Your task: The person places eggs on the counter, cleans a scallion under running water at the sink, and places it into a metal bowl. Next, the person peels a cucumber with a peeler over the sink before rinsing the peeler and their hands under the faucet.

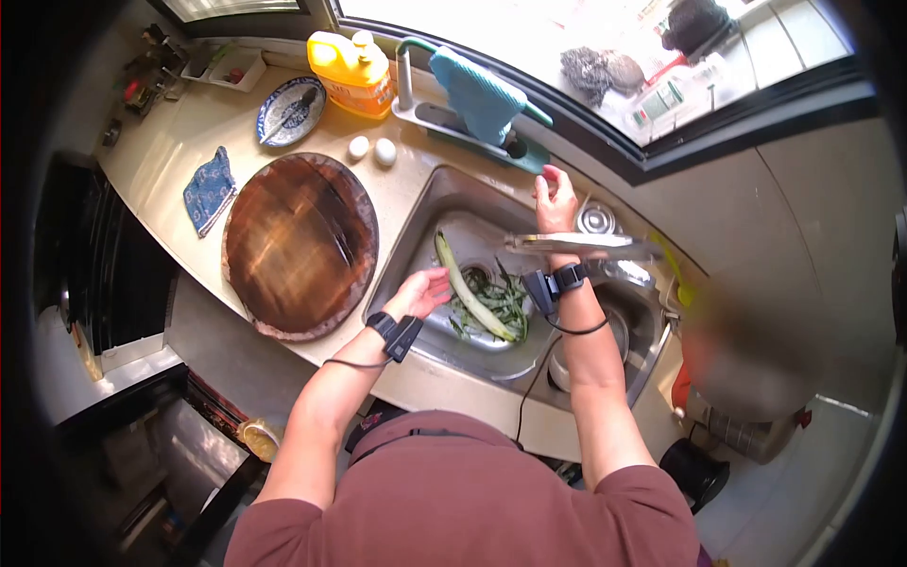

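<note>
Over the left basin of the steel sink [432, 203], my left hand [427, 290] is open, its fingers loosely spread beside a long pale green vegetable [463, 283]. Dark green leafy scraps [507, 300] lie around and under that vegetable at the basin's drain. My right hand [556, 200] reaches past the faucet [595, 246] toward the sink's back edge, near the grey and green rack [482, 142]. Its fingers are apart and slightly bent, with nothing seen in them. The faucet crosses above my right wrist.
A round wooden board [300, 248] lies left of the sink, with two white eggs [385, 151], a patterned plate [291, 111] and a yellow jug [351, 76] behind. A blue cloth [210, 192] is farther left. A pot [590, 354] stands in the right basin.
</note>
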Motion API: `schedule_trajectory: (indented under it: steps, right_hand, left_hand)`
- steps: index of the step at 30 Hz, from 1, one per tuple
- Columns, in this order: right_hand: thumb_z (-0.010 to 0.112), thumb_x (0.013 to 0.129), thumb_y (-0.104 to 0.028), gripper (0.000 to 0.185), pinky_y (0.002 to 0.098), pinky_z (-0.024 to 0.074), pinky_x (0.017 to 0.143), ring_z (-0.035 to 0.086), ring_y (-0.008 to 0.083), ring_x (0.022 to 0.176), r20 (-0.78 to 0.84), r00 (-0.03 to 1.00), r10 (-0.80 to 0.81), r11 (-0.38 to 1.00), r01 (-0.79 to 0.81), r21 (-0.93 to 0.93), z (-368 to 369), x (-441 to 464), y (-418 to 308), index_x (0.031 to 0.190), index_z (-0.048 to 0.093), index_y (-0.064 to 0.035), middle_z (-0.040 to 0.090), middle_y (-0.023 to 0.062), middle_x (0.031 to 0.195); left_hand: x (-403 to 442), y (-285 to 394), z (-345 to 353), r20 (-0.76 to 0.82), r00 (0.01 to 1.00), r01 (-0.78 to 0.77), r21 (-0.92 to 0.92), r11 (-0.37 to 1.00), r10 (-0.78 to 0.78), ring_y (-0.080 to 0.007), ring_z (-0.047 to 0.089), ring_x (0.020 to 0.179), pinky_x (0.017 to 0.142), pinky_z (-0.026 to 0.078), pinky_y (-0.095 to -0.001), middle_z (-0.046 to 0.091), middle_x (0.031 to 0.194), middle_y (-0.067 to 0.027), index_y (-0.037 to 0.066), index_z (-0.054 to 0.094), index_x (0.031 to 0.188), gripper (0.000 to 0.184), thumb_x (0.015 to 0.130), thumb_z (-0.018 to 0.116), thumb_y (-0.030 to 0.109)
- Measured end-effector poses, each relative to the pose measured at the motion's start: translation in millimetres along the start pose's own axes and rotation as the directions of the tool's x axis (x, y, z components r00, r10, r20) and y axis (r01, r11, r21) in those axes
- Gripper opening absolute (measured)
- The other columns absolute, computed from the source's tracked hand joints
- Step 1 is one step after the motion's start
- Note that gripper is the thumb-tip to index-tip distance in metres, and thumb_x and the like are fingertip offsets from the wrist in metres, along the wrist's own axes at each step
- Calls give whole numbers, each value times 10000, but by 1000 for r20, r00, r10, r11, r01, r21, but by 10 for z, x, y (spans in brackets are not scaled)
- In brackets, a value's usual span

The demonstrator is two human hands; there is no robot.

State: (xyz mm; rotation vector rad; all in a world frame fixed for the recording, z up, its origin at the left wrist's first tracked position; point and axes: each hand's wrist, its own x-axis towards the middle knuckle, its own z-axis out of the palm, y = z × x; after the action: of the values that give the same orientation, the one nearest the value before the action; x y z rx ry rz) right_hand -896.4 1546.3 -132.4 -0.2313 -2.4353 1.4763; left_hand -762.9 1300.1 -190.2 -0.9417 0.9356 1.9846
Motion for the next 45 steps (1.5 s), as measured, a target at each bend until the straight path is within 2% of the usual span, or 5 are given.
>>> schedule_trajectory:
  steps: [12,17,24,37,45]
  right_hand:
    - [465,964,-101,379,317,474,904,522,227,1196,511,845,159,673,-471,570,149,-1460,-246,1329,450,-1,511,111,1323]
    - [621,780,-116,442,369,423,991,528,328,1174,104,994,42,998,-47,40,-388,-1557,-44,1196,551,17,532,249,1252]
    - [575,795,-124,449,508,164,1123,242,319,1389,-7,999,-44,651,23,-758,-1599,-1376,75,1228,499,-30,352,178,1446]
    - [525,756,-26,387,491,143,1137,216,333,1397,79,991,106,669,-12,-744,-1946,-1314,201,1141,521,12,291,228,1466]
    - [678,800,-350,299,594,247,1025,417,341,1268,224,974,-12,934,91,-346,-1488,-1939,-22,873,612,-68,520,219,1255]
  left_hand:
    - [62,63,459,283,930,-233,-42,972,235,-255,60,1435,1129,117,-473,161,1552,-80,104,283,1454,628,963,390,481]
    - [-130,76,494,126,981,-167,187,968,145,-285,-28,1435,1124,37,-536,56,1568,-70,150,316,1448,658,901,561,421]
    - [253,-213,48,-34,999,48,439,897,-37,-260,205,1386,1095,118,-535,315,1490,-54,251,484,1339,464,887,589,266]
    - [-248,-737,180,29,995,-97,571,815,98,-364,17,1419,1050,47,-664,102,1550,-149,168,416,1378,663,797,688,338]
    - [-283,-1161,316,40,808,-478,627,615,588,-124,576,598,591,453,-271,642,631,-37,52,678,655,150,692,760,172]
